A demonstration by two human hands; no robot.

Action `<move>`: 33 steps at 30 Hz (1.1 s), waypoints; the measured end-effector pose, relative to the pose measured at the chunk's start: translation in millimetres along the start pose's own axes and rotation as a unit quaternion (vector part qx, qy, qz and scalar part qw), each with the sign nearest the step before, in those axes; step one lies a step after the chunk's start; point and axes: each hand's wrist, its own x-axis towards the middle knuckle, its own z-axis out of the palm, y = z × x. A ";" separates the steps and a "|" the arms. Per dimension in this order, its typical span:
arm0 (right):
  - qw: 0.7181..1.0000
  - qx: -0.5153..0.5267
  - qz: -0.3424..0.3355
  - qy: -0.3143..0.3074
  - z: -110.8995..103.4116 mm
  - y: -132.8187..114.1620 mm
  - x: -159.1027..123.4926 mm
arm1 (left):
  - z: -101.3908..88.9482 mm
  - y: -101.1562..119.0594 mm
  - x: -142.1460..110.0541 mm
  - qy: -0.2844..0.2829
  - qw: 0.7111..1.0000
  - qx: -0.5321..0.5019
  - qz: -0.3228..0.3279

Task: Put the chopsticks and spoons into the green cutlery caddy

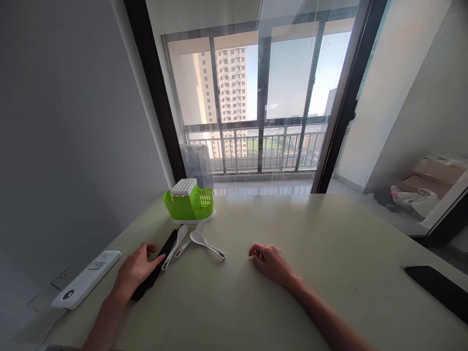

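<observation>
Wide pass right of green caddy [177,209] over table [300,219]; spoons [197,238], black sticks [150,282] and left hand [134,269] block its near side, power strip [86,281] near-left, right hand [271,262] near-right.

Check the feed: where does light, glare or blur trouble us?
Head view: the window is very bright, the left wall dim. Head view: the table has a pale sheen near the window. Head view: the boxes at right look soft; the left hand and spoons are clearer.

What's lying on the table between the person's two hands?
The head view shows three white spoons, plus part of a black bundle by the left hand.
</observation>
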 end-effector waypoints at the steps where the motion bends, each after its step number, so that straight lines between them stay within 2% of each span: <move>1: 1.000 0.000 0.000 0.000 -0.2 -0.2 -0.1 | 1.1 0.5 4.5 -0.008 1.000 0.010 0.000; 8: 1.000 0.003 0.001 -0.004 -0.9 -1.4 -0.2 | 2.8 9.0 25.2 -0.044 0.995 0.088 0.013; 14: 1.000 0.000 0.003 -0.003 -1.2 -0.7 0.3 | -2.8 19.7 28.5 -0.050 0.989 0.140 0.007; 19: 1.000 0.004 0.004 -0.005 -0.8 -1.2 0.2 | -7.2 16.2 36.5 -0.042 0.985 0.165 0.005; 23: 1.000 0.006 0.003 -0.005 -0.3 -1.0 0.6 | -11.3 13.1 41.3 -0.056 0.981 0.188 0.001; 33: 1.000 0.010 0.002 -0.004 0.0 -1.1 -0.4 | -19.6 24.0 46.7 -0.099 0.969 0.227 -0.004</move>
